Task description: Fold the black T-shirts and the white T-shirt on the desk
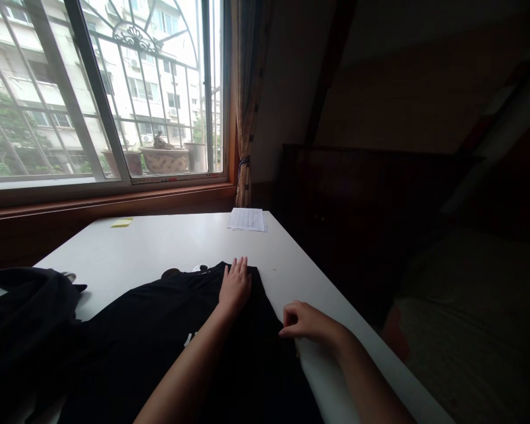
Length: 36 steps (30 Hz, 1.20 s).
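A black garment (159, 318) with a small white print lies spread over the white table (172, 235). My left hand (236, 285) rests flat on its upper part, near the far edge, with the fingers stretched forward. At the garment's right edge, my right hand (307, 322) has its thumb and fingers curled together in a pinch at the dark fabric. How much cloth sits between those fingertips is too small to make out.
Another dark garment (26, 312) is heaped at the left. Papers (247, 219) and a yellow note (122, 222) lie toward the table's far edge. Beyond stand a barred window (150, 88) and a tied curtain (246, 118). A round dark item (171, 272) peeks out behind the garment.
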Each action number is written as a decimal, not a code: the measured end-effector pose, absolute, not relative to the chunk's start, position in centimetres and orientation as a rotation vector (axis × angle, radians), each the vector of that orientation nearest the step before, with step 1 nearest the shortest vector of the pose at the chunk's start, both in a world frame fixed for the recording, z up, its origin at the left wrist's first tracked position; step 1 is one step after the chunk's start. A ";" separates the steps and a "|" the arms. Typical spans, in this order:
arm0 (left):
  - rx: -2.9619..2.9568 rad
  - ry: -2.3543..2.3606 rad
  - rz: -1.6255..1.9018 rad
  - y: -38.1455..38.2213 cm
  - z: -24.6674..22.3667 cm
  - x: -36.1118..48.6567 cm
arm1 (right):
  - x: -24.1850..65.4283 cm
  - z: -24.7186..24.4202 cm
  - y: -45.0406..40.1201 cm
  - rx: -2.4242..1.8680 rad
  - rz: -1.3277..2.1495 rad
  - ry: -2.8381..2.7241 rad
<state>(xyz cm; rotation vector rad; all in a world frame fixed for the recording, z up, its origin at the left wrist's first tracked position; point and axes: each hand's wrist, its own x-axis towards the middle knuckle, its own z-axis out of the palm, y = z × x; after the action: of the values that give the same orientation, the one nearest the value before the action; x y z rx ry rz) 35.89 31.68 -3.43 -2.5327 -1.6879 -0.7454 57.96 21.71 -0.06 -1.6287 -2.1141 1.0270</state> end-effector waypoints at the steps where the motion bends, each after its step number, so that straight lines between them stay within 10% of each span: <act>1: -2.536 -1.663 -0.773 31.5 -3.0 35.7 | 58.0 -0.1 21.7 -1.624 1.039 -2.113; 8: -2.946 -1.020 -0.554 27.3 -2.7 33.8 | 58.0 -0.2 21.9 -1.618 1.053 -2.119; 36: -2.756 -1.537 -0.416 31.7 -3.7 35.7 | 58.1 -0.1 21.7 -1.627 1.001 -2.179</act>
<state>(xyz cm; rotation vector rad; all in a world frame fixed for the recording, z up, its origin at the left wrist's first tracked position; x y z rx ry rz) 35.73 31.67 -3.68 -2.7556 -1.5367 -0.4161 58.14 21.68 -0.06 -1.6267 -2.1791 1.0010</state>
